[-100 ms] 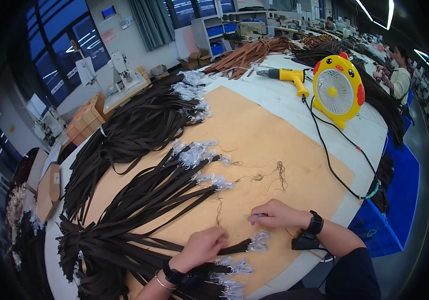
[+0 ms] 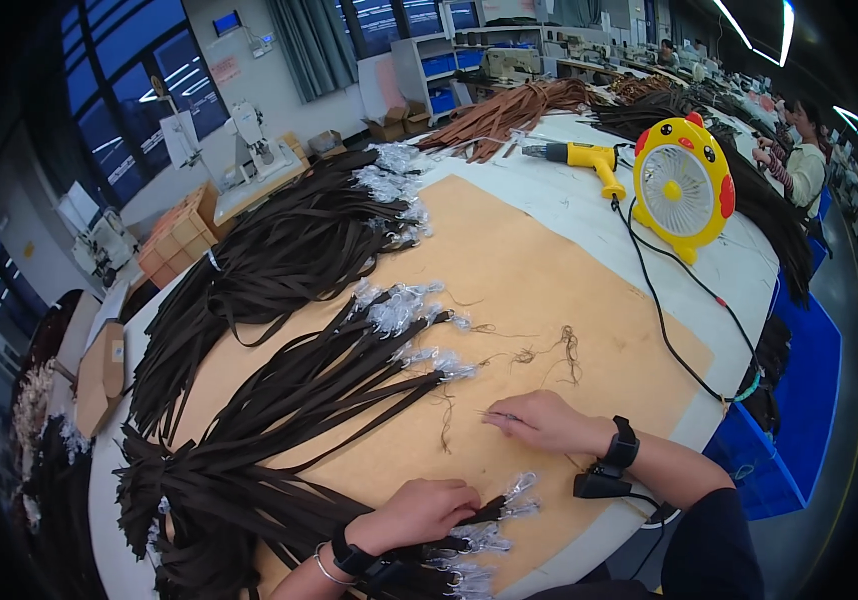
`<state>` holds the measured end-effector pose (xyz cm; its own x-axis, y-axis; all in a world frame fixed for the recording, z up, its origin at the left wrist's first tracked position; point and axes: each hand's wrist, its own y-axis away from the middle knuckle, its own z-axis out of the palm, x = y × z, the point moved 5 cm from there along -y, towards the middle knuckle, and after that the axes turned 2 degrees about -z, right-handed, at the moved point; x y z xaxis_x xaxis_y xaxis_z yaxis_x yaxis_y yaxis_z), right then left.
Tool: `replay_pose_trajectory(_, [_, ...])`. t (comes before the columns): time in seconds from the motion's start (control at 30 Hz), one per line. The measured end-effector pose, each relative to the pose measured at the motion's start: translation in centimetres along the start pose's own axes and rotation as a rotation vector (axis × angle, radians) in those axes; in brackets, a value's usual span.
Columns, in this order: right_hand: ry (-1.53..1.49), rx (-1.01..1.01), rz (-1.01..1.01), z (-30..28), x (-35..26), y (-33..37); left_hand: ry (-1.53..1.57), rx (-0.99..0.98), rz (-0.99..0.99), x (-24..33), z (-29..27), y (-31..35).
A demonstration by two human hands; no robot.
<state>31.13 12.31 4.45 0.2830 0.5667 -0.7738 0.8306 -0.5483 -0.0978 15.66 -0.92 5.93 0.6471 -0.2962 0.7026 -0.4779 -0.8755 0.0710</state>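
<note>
Out on the left, a tied bundle of dark straps point(image 2: 184, 470) fans across the tan board point(image 2: 509, 260), and here's your left hand point(image 2: 419, 515), fingers curled on one strap point(image 2: 490, 508) just short of its plastic-wrapped hook point(image 2: 521, 490). Moving right, your right hand point(image 2: 544, 422) pinches a small metal tool point(image 2: 500, 416) over the board, loose threads point(image 2: 571, 352) lying beyond it, then the yellow heat gun point(image 2: 594, 160) and, rightmost, the chick-shaped fan point(image 2: 684, 190).

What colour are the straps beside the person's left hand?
The straps are very dark brown, almost black; the head view shows this best.
</note>
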Motion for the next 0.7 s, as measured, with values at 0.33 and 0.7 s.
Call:
replay_pose_trajectory(0.33, [0.609, 0.083, -0.266, 1.8, 1.5, -3.3, -0.551, 0.509, -0.182, -7.4, -7.7, -1.7])
replay_pose_trajectory(0.7, [0.633, 0.385, -0.144, -0.6, 2.5, -1.9, -0.363, 0.391, -0.39, -8.7, -8.3, -7.2])
